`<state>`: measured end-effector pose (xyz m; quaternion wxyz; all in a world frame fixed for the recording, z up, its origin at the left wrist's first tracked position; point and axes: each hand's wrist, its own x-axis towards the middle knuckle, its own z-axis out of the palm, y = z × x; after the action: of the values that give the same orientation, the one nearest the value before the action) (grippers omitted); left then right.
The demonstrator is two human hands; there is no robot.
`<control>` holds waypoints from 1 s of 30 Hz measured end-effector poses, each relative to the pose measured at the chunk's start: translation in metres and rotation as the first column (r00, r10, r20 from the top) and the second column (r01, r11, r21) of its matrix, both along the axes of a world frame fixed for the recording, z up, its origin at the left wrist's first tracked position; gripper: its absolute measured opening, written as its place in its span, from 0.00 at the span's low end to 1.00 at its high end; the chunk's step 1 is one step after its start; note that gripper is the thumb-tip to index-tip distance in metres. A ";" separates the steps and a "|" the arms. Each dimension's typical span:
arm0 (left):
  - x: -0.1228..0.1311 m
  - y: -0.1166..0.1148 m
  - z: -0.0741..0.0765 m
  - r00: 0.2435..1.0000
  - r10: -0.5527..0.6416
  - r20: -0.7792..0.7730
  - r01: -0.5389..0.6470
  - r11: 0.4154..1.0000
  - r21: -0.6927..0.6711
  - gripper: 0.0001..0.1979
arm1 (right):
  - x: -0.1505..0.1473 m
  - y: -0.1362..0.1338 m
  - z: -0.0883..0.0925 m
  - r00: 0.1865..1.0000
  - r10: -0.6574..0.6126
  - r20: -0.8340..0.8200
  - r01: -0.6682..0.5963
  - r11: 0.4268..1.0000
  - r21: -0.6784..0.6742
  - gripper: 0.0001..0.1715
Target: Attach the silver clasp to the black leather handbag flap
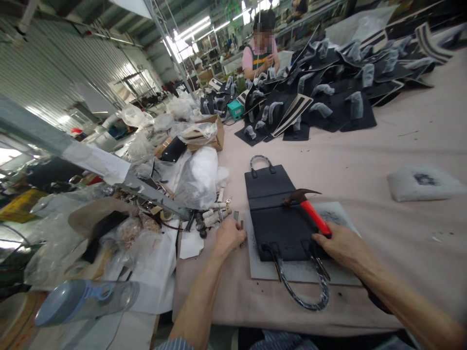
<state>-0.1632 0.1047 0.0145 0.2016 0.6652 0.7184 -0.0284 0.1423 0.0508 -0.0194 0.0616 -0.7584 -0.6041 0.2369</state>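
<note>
My right hand (345,247) is wrapped round the red handle of a claw hammer (314,214). The hammer's dark head lies over a black handbag panel (280,209), which is spread flat with a plastic-wrapped handle at each end. Beneath the panel is a pale grey board (260,270). To the left of the board, my left hand (230,235) is closed, with a thin metal rod (241,226) at its fingertips. Another short metal piece (236,215) stands just behind that hand. Whether the hammer head touches the panel I cannot tell.
Black bag panels (328,107) with wrapped handles are heaped at the back. A wrapped block (423,183) sits at right. Clear bags (199,177), a cardboard box (219,132), a metal post (146,189) and a bottle (87,299) crowd the left. A person (260,48) is across the table.
</note>
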 end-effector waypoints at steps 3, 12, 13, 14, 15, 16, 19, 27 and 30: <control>0.005 -0.006 -0.004 0.996 -0.056 -0.069 0.058 0.998 0.027 0.09 | 0.003 0.001 -0.008 1.000 0.011 -0.018 -0.011 1.000 0.019 0.15; -0.036 0.004 -0.010 0.989 -0.001 -0.145 0.010 0.998 0.059 0.07 | 0.007 0.002 -0.019 0.997 0.033 -0.076 -0.032 0.999 0.023 0.13; -0.039 0.006 -0.010 0.989 -0.005 -0.148 0.014 0.998 0.063 0.07 | 0.007 0.001 -0.018 0.996 0.031 -0.082 -0.030 0.999 0.021 0.13; -0.041 0.007 -0.011 0.988 -0.008 -0.152 0.019 0.998 0.068 0.07 | 0.007 0.001 -0.017 0.996 0.031 -0.083 -0.030 0.999 0.022 0.14; -0.041 0.008 -0.012 0.987 -0.007 -0.158 0.020 0.997 0.076 0.07 | 0.006 0.000 -0.015 0.996 0.035 -0.081 -0.033 0.999 0.024 0.15; -0.039 0.009 -0.014 0.986 -0.001 -0.165 0.016 0.996 0.090 0.08 | 0.005 -0.001 -0.013 0.996 0.040 -0.075 -0.038 0.999 0.026 0.16; -0.032 0.015 -0.020 0.985 0.023 -0.169 0.001 0.989 0.145 0.11 | 0.002 -0.003 -0.003 0.997 0.051 -0.059 -0.049 0.998 0.025 0.18; -0.028 0.023 0.010 0.998 -0.015 -0.058 0.026 0.980 0.200 0.05 | -0.003 -0.009 0.017 0.997 -0.017 -0.071 0.018 1.000 0.021 0.18; -0.015 0.006 0.025 0.982 -0.025 0.185 -0.023 0.966 0.257 0.11 | -0.002 -0.009 0.016 0.996 -0.041 -0.084 0.043 0.999 0.022 0.18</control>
<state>-0.1778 0.1107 0.0393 0.1798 0.6858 0.6935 0.1278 0.1408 0.0422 -0.0033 0.1006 -0.7597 -0.5875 0.2599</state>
